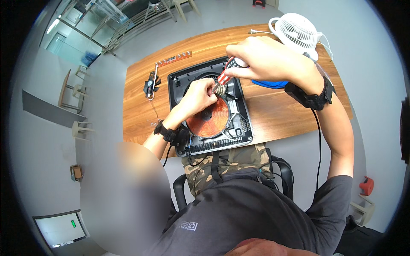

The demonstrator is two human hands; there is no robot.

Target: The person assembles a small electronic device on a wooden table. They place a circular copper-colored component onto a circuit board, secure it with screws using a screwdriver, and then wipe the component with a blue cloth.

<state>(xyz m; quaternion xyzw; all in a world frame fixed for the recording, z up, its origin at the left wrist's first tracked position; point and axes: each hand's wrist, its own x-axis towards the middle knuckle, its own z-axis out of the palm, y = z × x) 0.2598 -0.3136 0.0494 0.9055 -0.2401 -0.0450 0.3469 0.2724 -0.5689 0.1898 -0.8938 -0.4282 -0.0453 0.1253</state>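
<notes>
An opened induction cooker (pixel 174 100) lies on the table in front of me, its round copper coil (pixel 208 121) exposed in the dark housing. My right hand (pixel 262 59) is closed around a screwdriver (pixel 224 78) with a red, white and dark patterned handle. It slants down and left, its metal end at the far side of the coil. Over the coil's upper left, my left hand (pixel 199 97) is pinched right beside that metal end. Its fingertips hide what they hold, if anything. Wires run around the coil's lower right.
Left of the cooker lie a small black fan (pixel 151 84) and a narrow circuit strip (pixel 174 59) joined by wires. A white round fan (pixel 294 30) stands at the table's far right. Something blue (pixel 270 84) lies under my right forearm. The wooden table (pixel 282 115) extends right.
</notes>
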